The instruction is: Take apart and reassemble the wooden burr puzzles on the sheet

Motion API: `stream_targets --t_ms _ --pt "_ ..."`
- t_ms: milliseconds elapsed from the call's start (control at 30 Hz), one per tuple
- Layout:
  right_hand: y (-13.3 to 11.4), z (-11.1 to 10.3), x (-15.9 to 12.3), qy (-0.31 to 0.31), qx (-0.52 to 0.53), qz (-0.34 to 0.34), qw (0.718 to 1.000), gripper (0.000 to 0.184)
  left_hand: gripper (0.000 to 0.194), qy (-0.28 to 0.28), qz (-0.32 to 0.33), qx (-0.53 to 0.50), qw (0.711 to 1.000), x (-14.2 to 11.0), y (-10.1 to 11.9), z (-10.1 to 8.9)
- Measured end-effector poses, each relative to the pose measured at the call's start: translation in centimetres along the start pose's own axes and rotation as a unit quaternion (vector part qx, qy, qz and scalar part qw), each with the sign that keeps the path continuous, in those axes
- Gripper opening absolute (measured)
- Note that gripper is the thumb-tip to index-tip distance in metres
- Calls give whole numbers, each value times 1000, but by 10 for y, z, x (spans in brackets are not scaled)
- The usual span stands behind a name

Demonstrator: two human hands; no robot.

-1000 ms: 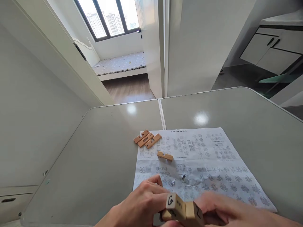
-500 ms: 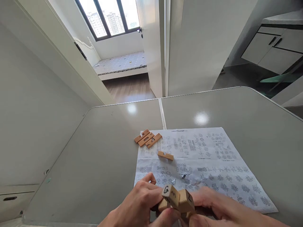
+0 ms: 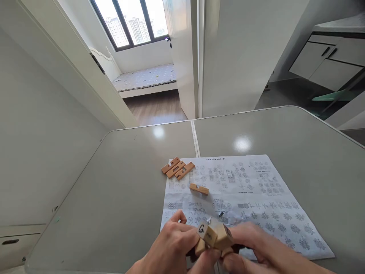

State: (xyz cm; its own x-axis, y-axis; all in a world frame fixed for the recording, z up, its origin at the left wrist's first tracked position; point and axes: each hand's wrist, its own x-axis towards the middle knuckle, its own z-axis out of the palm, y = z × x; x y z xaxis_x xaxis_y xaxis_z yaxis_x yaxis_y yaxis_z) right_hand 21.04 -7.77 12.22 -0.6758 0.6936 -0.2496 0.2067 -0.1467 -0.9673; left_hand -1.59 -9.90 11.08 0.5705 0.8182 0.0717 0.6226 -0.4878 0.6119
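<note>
Left hand [image 3: 175, 241]: fingers and thumb closed on one side of a cluster of pale wooden blocks [image 3: 210, 235]. Right hand [image 3: 253, 241]: closed on the same cluster from the other side, thumb near the left thumb at the bottom. The cluster sits between the hands, above the near edge of a printed sheet [image 3: 234, 198]. Dark handwritten marks on its faces (one reads like a G or a 6, another like a 3). Its lower part is hidden by the fingers.

Beyond the hands, on the sheet: one notched wooden block [image 3: 200, 189], lying alone. Farther off, at the sheet's far left corner: three flat wooden pieces [image 3: 179, 166], side by side on a slant, partly past the paper's edge; the middle one has a slot.

Sheet is creased, covered with small line diagrams, and lies on a grey table [image 3: 128, 182] with a pale seam strip [image 3: 195, 139]. Past the table: an open door [image 3: 182, 53], a bed [image 3: 148, 76] and a window [image 3: 132, 23].
</note>
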Motion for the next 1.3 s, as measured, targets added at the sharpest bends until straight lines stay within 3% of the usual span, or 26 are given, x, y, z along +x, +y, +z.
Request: stream_targets --t_ms 100,167,300,433,533,633,767,867,1100,1300 --pt "22 0 12 62 -115 -90 987 37 39 71 10 26 997 9 1 7" --pt "37 0 23 102 -180 -116 972 33 43 106 -22 56 993 16 1 11" --pt "55 0 44 215 -313 -185 906 30 49 165 -78 82 980 25 3 23" --pt "61 -3 60 270 -319 -204 885 17 49 189 -88 130 969 31 6 35" --pt "64 -12 69 258 -339 -157 891 14 44 182 -88 169 965 31 6 32" --pt "68 -24 75 261 -365 -119 886 25 37 181 -77 175 965 27 5 23" --pt "74 -38 80 269 -397 -89 873 30 26 171 -56 122 976 18 8 14" --pt "77 -44 83 260 -418 -69 868 28 36 159 -52 71 983 14 12 9" --pt "83 -49 91 237 -476 -54 845 19 35 146 -67 45 986 12 20 -2" --pt "87 -48 90 219 -499 -56 837 17 34 157 -47 103 981 9 17 -1"
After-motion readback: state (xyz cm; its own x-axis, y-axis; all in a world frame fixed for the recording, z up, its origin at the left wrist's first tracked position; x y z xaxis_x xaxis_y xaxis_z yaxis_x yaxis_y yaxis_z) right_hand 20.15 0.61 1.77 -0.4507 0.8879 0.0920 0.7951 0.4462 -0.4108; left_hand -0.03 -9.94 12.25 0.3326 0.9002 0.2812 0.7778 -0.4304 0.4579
